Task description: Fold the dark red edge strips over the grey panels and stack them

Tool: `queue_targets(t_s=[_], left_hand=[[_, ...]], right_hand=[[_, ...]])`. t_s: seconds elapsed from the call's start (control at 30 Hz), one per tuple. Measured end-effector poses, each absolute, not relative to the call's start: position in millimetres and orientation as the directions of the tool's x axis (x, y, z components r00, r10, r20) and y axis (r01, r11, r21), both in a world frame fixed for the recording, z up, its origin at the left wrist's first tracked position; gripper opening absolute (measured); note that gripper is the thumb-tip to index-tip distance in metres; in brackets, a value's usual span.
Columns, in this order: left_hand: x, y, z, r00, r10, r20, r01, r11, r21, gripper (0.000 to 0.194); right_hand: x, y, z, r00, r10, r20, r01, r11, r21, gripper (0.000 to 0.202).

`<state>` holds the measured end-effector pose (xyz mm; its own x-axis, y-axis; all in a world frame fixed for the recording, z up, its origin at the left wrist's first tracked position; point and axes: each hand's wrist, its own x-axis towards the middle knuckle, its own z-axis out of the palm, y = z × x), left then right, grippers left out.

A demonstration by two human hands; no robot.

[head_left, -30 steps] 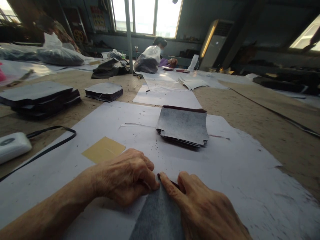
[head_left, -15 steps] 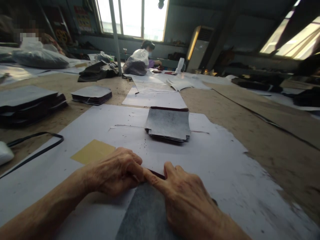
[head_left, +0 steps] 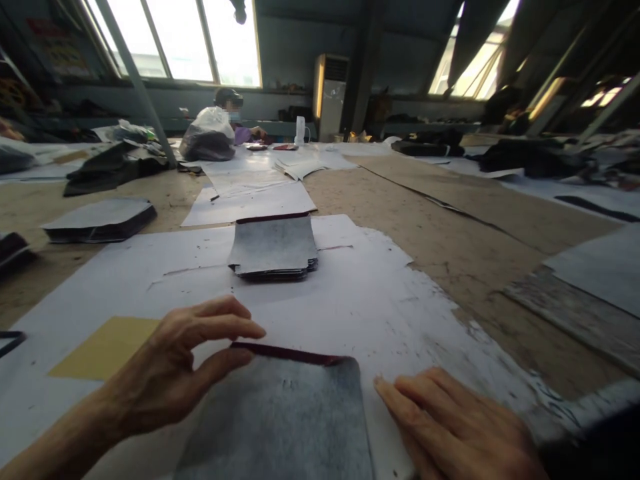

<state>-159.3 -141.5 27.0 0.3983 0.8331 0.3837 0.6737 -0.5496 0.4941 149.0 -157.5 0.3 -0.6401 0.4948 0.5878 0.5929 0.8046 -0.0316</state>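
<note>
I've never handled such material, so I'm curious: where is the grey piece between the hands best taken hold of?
Probably by the far right corner, coming from the right, pinched between thumb and fingertips. The grey piece looks thin and lies flat, so an edge suits best. That corner is uncovered, with the right hand nearby; the left hand is at the far left corner.

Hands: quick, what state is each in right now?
Left hand: open, thumb at the red edge of the sheet.
Right hand: open beside the sheet, nothing visibly held.

Grey panel (head_left: 287,420), far edge maroon, on white paper (head_left: 320,310)
</note>
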Motion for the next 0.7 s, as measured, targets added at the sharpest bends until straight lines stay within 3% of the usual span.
queue_targets(t_s=[0.2, 0.33, 0.47, 0.7], left_hand=[[-90.6, -139.8, 19.0, 0.548, 0.794, 0.262, 0.615, -0.595, 0.517, 0.028], [-71.2, -134.9, 9.1, 0.523, 0.782, 0.339, 0.602, -0.62, 0.503, 0.03], [-67.7, -135.7, 2.5, 0.49, 0.763, 0.42, 0.59, -0.646, 0.484, 0.027], [-70.0, -138.7, -2.1, 0.573, 0.65, 0.5, 0.535, -0.758, 0.373, 0.029]], right_hand=[[137.1, -152.2, -7.2, -0.635, 0.477, 0.607, 0.573, 0.819, -0.044, 0.035], [134.7, -150.4, -8.5, -0.654, 0.5, 0.568, 0.597, 0.802, -0.017, 0.035], [134.2, -150.5, -8.1, -0.637, 0.531, 0.559, 0.599, 0.797, -0.074, 0.034], [129.6, -147.4, -9.3, -0.619, 0.548, 0.563, 0.612, 0.785, -0.092, 0.03]])
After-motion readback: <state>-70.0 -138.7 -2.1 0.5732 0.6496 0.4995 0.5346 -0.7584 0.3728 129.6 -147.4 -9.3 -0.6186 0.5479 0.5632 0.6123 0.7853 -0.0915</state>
